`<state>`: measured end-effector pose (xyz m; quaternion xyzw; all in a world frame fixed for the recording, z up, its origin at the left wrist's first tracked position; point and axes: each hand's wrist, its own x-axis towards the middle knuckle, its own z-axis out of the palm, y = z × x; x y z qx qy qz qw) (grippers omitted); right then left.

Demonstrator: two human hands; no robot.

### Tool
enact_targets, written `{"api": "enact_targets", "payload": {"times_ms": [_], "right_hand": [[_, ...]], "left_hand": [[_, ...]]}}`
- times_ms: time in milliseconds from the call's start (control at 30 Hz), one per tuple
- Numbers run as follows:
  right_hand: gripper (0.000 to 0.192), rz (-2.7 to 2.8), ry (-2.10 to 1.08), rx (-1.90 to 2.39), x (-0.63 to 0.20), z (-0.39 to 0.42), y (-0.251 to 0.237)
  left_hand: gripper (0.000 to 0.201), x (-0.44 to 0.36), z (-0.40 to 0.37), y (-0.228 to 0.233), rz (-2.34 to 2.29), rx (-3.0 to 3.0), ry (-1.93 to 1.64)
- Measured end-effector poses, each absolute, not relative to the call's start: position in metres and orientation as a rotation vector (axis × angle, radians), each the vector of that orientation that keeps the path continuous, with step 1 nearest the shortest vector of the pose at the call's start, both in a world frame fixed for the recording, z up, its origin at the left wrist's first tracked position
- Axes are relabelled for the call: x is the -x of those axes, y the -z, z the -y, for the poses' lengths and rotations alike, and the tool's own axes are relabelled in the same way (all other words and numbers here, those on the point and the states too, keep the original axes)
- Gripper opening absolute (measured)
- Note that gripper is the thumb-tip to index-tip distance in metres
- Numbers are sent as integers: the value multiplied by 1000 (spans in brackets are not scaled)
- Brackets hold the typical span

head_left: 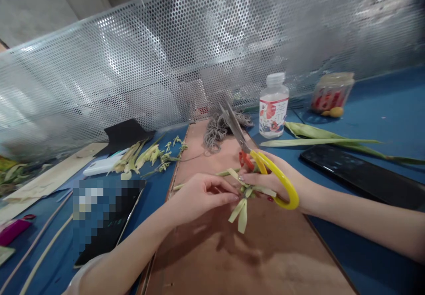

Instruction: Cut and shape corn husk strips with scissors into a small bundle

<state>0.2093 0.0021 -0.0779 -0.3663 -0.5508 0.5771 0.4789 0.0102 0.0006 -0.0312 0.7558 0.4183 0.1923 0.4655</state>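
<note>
A small flower of pale green leaf strips (pixel 244 213) on a thin stem hangs over the brown board (pixel 265 259). My left hand (pixel 206 197) pinches it near its centre, thumb and finger closed together. My right hand (pixel 265 182) is closed around scissors (pixel 288 189) with yellow handles, their blades pointing away and up to the left. Its fingers also touch the flower's strips. Something orange-red (pixel 245 160) shows at the scissors' pivot. Exactly how the right fingers share the scissors and the flower is partly hidden.
Behind the hands lies tangled grey cord (pixel 214 133). A white-capped bottle (pixel 274 107), a jar (pixel 333 93), long green leaves (pixel 318 141) and a dark phone (pixel 358 175) are at right. Wilted flowers (pixel 148 157) and another phone (pixel 116 224) lie left. A perforated metal screen (pixel 149 74) stands behind.
</note>
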Motion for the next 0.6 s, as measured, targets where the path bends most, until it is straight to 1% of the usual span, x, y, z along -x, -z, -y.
{"api": "enact_targets", "payload": {"times_ms": [167, 300, 400, 500, 600], "right_hand": [[31, 1276, -1461, 897, -209, -1, 68], [38, 1143, -1487, 1044, -209, 1, 61], [42, 1058, -1361, 1049, -212, -4, 63], [40, 1004, -1208, 1004, -215, -7, 61], [40, 941, -1244, 1000, -213, 1, 51]], "left_hand": [[15, -12, 4, 32, -1231, -1957, -540], [12, -12, 4, 34, -1296, -2001, -662], [10, -11, 1, 36, -1334, -2002, -719], [8, -10, -5, 36, -1339, -1887, -799], [9, -8, -12, 36, -1343, -1684, -887]]}}
